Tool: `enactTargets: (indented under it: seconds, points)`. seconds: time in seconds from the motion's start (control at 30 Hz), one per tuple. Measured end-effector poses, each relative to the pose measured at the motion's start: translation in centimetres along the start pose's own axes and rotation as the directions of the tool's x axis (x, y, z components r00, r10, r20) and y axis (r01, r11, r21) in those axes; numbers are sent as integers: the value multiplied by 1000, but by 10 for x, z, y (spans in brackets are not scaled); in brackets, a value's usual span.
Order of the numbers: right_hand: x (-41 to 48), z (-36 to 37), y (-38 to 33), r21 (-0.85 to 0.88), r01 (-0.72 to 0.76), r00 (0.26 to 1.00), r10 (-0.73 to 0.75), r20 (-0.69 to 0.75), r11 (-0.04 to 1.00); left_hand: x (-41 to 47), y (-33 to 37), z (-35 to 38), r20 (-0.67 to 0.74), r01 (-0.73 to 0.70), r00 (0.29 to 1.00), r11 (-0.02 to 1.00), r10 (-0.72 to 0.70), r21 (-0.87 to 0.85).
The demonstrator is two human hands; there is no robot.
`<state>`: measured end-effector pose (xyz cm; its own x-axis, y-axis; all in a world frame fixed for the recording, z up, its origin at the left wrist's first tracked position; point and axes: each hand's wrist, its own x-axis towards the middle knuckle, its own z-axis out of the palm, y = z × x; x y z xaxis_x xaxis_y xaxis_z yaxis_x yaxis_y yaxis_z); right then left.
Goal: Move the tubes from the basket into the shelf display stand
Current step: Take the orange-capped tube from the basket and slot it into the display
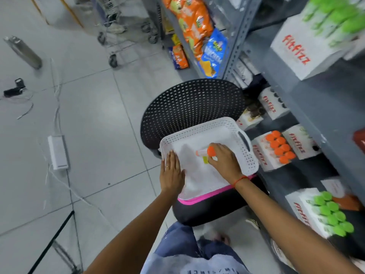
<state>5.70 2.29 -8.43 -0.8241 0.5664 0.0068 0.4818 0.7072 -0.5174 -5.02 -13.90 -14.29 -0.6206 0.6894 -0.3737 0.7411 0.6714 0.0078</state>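
A white perforated basket [199, 129] rests on a black chair seat. Inside it lies a white tube with an orange cap [204, 152]. My right hand [224, 161] is closed on that tube at its cap end. A bit of yellow-green shows under the hand. My left hand [171, 171] lies flat on the basket's near left rim, fingers together, holding nothing. On the grey shelf to the right stands a white display stand with several orange-capped tubes [280, 149].
A black perforated chair back [189, 107] rises behind the basket. The grey shelf unit [308, 107] holds more white boxes, some with green-capped tubes [331, 214]. Snack bags [195, 30], a wheeled trolley [122, 26], a metal bottle [23, 52] and cables lie around the tiled floor.
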Motion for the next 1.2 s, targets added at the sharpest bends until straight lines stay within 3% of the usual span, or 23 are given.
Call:
enactTargets:
  seconds: [0.13, 0.27, 0.4, 0.53, 0.67, 0.73, 0.87, 0.9, 1.2]
  points:
    - [-37, -74, 20, 134, -228, 953, 249, -174, 964, 15, 63, -33, -164, -265, 955, 960, 248, -91]
    - [-86, -157, 38, 132, -357, 857, 380, -349, 925, 22, 146, -70, -343, -517, 820, 850, 457, -104]
    - [-137, -240, 47, 201, -510, 691, 537, -484, 836, 15, 238, -112, -426, -724, 663, 671, 616, -158]
    - [-187, -307, 51, 165, -584, 543, 533, -649, 795, -10, 308, -142, -488, -851, 506, 504, 711, -149]
    - [-221, -354, 55, 251, -606, 424, 574, -701, 755, -22, 353, -153, -457, -860, 500, 483, 736, -163]
    - [-270, -378, 53, 288, -664, 240, 562, -792, 690, -47, 387, -158, -389, -905, 417, 415, 822, -92]
    - [-262, -400, 56, 266, -703, 232, 566, -791, 660, -36, 381, -150, -292, -849, 516, 526, 805, -48]
    - [-262, -405, 59, 269, -713, 218, 570, -792, 647, -35, 381, -150, -295, -844, 515, 537, 805, -8]
    - [-236, -429, 85, 213, -802, 327, 709, -625, 559, -28, 364, -142, -298, -800, 573, 600, 763, -3]
